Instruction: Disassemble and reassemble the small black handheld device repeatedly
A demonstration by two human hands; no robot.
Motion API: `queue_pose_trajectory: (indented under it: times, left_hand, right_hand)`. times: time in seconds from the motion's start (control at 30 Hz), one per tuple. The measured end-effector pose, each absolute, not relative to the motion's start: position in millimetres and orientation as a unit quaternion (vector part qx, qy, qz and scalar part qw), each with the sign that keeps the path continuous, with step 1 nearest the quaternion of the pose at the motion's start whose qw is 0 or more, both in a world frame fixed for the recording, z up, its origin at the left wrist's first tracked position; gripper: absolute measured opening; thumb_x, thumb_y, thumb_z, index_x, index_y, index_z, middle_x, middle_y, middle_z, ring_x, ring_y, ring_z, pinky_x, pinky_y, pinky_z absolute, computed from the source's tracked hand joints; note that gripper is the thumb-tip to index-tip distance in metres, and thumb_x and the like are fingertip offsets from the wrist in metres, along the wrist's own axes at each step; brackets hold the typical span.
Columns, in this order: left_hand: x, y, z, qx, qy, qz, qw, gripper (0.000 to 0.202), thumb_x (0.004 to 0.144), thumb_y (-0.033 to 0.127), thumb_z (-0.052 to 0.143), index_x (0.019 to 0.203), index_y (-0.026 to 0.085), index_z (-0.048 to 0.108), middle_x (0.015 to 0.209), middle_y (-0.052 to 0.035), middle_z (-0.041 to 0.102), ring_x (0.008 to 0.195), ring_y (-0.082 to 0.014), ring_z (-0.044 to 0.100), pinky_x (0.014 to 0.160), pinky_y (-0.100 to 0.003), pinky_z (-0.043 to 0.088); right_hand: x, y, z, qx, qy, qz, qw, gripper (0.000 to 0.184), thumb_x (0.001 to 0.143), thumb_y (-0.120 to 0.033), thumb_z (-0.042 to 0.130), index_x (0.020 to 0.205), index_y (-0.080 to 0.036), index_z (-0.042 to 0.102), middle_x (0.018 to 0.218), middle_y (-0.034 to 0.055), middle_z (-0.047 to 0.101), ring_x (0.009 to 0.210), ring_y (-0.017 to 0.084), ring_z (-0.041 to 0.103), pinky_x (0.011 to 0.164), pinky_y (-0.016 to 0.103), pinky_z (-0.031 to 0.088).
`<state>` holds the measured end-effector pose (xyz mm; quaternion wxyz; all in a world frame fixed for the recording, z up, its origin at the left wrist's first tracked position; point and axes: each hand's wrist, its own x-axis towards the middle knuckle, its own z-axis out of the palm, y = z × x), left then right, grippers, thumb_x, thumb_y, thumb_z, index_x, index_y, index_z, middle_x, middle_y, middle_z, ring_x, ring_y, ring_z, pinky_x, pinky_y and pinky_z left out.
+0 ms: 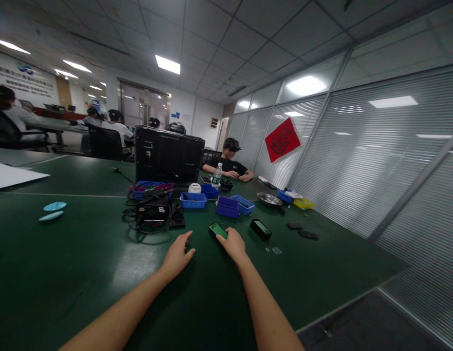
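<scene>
My right hand (pixel 234 243) grips a small black rectangular case (pixel 213 227) with a green face, perhaps a circuit board or a screen. The thumb lies along its near edge, and the fingers hide its right end. To the left, my left hand (pixel 179 253) hovers at or just above the green table with fingers apart and nothing in it. A similar black case (pixel 261 229) with a paler green face lies right of my right hand. Close to it are a small white ring (pixel 267 249) and a thin clear piece (pixel 276 250).
Blue bins (pixel 228 206), a baseball (pixel 194 188), a metal bowl (pixel 269 199) and a bottle (pixel 217 175) stand beyond my hands. Tangled cables surround a black power unit (pixel 151 214) before a large black panel (pixel 170 153). Another person (pixel 230 163) sits across the table (pixel 84 273).
</scene>
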<state>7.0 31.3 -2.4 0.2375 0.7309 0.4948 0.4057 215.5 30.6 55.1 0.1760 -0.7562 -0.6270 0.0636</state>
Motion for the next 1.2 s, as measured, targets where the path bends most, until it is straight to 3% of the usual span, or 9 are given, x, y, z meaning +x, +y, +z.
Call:
queue_pose_trajectory:
  times: [0.27, 0.57, 0.87, 0.97, 1.1, 1.2]
  left_hand:
    - [7.0, 31.2, -3.6, 0.738, 0.491, 0.401, 0.233, 0.054, 0.07, 0.022, 0.052, 0.123, 0.021, 0.041, 0.111, -0.006, 0.054, 0.096, -0.0176, 0.055, 0.08, -0.029, 0.046]
    - [7.6, 30.7, -1.2, 0.74, 0.498, 0.385, 0.238, 0.054, 0.069, 0.023, 0.052, 0.122, 0.019, 0.042, 0.109, -0.0069, 0.056, 0.095, -0.018, 0.056, 0.083, -0.031, 0.044]
    - [8.2, 29.3, 0.1, 0.742, 0.487, 0.393, 0.239, 0.054, 0.069, 0.022, 0.053, 0.122, 0.018, 0.043, 0.109, -0.0071, 0.056, 0.098, -0.0181, 0.055, 0.085, -0.031, 0.043]
    - [8.7, 29.9, -0.3, 0.739, 0.49, 0.391, 0.245, 0.054, 0.069, 0.021, 0.053, 0.122, 0.019, 0.042, 0.109, -0.0067, 0.056, 0.1, -0.0186, 0.054, 0.085, -0.031, 0.043]
    - [8.7, 31.0, -1.2, 0.737, 0.492, 0.391, 0.248, 0.052, 0.07, 0.022, 0.051, 0.122, 0.019, 0.042, 0.11, -0.007, 0.055, 0.102, -0.0191, 0.053, 0.085, -0.031, 0.044]
    - [8.2, 31.1, -1.1, 0.737, 0.492, 0.392, 0.245, 0.053, 0.07, 0.021, 0.051, 0.122, 0.019, 0.042, 0.11, -0.0067, 0.056, 0.101, -0.0191, 0.053, 0.085, -0.032, 0.043]
  right_hand:
    - [200.0, 24.3, 47.0, -0.7, -0.684, 0.038, 0.202, 0.038, 0.067, -0.041, 0.059, 0.097, -0.02, 0.049, 0.1, 0.0063, 0.053, 0.091, 0.02, 0.05, 0.07, 0.027, 0.037]
    - [194.9, 23.1, 46.4, -0.691, -0.699, 0.027, 0.183, 0.051, 0.07, -0.03, 0.055, 0.118, -0.02, 0.041, 0.106, 0.0074, 0.054, 0.096, 0.021, 0.05, 0.074, 0.029, 0.037]
    - [177.5, 14.8, 46.9, -0.684, -0.697, -0.144, 0.16, 0.053, 0.069, -0.021, 0.057, 0.12, -0.02, 0.041, 0.101, 0.0112, 0.05, 0.093, 0.024, 0.044, 0.074, 0.033, 0.035]
    - [166.1, 8.5, 46.8, -0.648, -0.725, -0.18, 0.15, 0.053, 0.07, -0.025, 0.059, 0.119, -0.019, 0.042, 0.1, 0.0116, 0.049, 0.093, 0.025, 0.042, 0.075, 0.035, 0.034]
    - [153.2, 0.0, 49.6, -0.613, -0.754, -0.165, 0.169, 0.051, 0.071, -0.042, 0.058, 0.115, -0.018, 0.046, 0.1, 0.0115, 0.049, 0.093, 0.025, 0.041, 0.075, 0.037, 0.034]
    - [152.8, -0.6, 53.1, -0.612, -0.754, -0.114, 0.211, 0.037, 0.079, -0.039, 0.049, 0.109, -0.018, 0.051, 0.099, 0.0103, 0.052, 0.093, 0.024, 0.043, 0.078, 0.035, 0.034]
